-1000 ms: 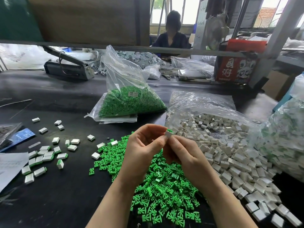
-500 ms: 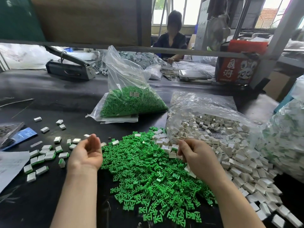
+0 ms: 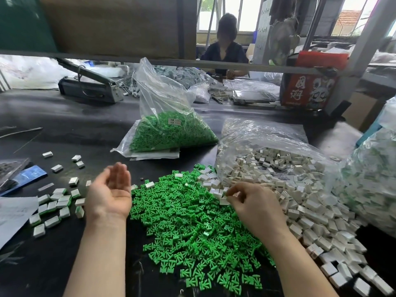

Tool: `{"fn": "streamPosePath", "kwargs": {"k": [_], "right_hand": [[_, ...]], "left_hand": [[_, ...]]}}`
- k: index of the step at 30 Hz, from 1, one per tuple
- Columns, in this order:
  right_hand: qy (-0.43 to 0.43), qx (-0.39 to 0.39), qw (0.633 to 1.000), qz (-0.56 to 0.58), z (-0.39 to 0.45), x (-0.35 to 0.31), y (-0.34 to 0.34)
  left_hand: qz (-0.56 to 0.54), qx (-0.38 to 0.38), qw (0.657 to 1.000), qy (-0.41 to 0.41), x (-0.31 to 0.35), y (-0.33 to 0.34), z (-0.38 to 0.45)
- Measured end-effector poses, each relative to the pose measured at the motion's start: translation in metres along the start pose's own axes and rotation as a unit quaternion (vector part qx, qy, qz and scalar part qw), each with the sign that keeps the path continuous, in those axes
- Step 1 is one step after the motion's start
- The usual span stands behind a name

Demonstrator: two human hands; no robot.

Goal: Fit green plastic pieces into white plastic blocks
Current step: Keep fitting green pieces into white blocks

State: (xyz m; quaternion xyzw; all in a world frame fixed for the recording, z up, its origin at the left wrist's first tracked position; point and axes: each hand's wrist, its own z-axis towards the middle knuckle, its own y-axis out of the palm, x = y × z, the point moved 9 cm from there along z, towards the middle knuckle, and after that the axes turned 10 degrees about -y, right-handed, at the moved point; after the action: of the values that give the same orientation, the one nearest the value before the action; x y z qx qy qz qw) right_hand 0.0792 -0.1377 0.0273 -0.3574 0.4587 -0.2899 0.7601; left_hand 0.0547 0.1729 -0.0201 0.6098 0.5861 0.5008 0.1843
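The left hand (image 3: pixel 111 189) lies palm up with fingers straight and relaxed, holding nothing, between a scatter of finished blocks and the green pile. The right hand (image 3: pixel 250 202) reaches into the edge of the white heap, its fingertips (image 3: pixel 230 195) curled and pinching a white block (image 3: pixel 224 201).

Both work over a black table (image 3: pixel 53 129). To the right, a large clear bag (image 3: pixel 263 133) spills a wide heap of white plastic blocks (image 3: pixel 310 196) toward the near edge. In the centre lies a loose pile of green plastic pieces (image 3: pixel 188 228), touching the white heap. Behind it stands a clear bag of green pieces (image 3: pixel 169 133). On the left, small assembled white-and-green blocks (image 3: pixel 53 202) lie scattered, near a sheet of paper (image 3: pixel 12 215). Across the table a person (image 3: pixel 225 52) sits facing this way.
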Motion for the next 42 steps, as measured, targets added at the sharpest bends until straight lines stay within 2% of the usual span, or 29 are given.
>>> {"fn": "streamPosePath", "kwargs": {"k": [3,6,9,10,13,14,15,21,29,31,34,37,39,42], "right_hand": [[-0.051,-0.022,0.998,-0.028,0.001,-0.015,0.012],[-0.080,-0.008,0.992,-0.102,0.001,-0.021,0.018],[-0.068,-0.008,0.985,-0.160,0.002,-0.015,0.020],[-0.063,-0.012,0.985,-0.162,0.002,-0.013,0.021],[-0.066,-0.020,0.984,-0.164,0.002,-0.013,0.023],[-0.067,-0.021,0.983,-0.167,0.003,-0.014,0.024],[-0.067,-0.020,0.983,-0.169,0.003,-0.014,0.024],[-0.072,0.008,0.986,-0.152,0.005,-0.015,0.021],[-0.070,0.065,0.993,-0.072,0.006,-0.015,0.012],[-0.061,0.090,0.994,-0.023,0.006,-0.014,0.007],[-0.071,0.128,0.989,0.032,0.006,-0.019,-0.002],[-0.096,0.140,0.984,0.061,0.004,-0.028,-0.005],[-0.110,0.137,0.982,0.070,0.003,-0.033,-0.005],[-0.105,0.119,0.983,0.093,0.004,-0.033,-0.002]], "left_hand": [[0.219,-0.036,0.975,0.006,-0.026,0.026,-0.012],[0.447,-0.078,0.889,0.054,-0.056,0.048,-0.027],[0.616,-0.120,0.771,0.106,-0.083,0.060,-0.036],[0.673,-0.118,0.721,0.115,-0.091,0.060,-0.035],[0.846,-0.063,0.512,0.131,-0.111,0.049,-0.028],[0.871,-0.058,0.470,0.131,-0.117,0.048,-0.027],[0.880,-0.065,0.451,0.132,-0.122,0.048,-0.026],[0.865,-0.126,0.441,0.201,-0.136,0.061,-0.035],[0.813,-0.187,0.497,0.238,-0.140,0.074,-0.050],[0.783,-0.200,0.535,0.246,-0.139,0.079,-0.055],[0.710,-0.194,0.635,0.236,-0.130,0.082,-0.057],[0.638,-0.196,0.729,0.152,-0.132,0.076,-0.052],[0.605,-0.192,0.764,0.116,-0.132,0.072,-0.048],[0.579,-0.171,0.788,0.121,-0.122,0.069,-0.043]]}}
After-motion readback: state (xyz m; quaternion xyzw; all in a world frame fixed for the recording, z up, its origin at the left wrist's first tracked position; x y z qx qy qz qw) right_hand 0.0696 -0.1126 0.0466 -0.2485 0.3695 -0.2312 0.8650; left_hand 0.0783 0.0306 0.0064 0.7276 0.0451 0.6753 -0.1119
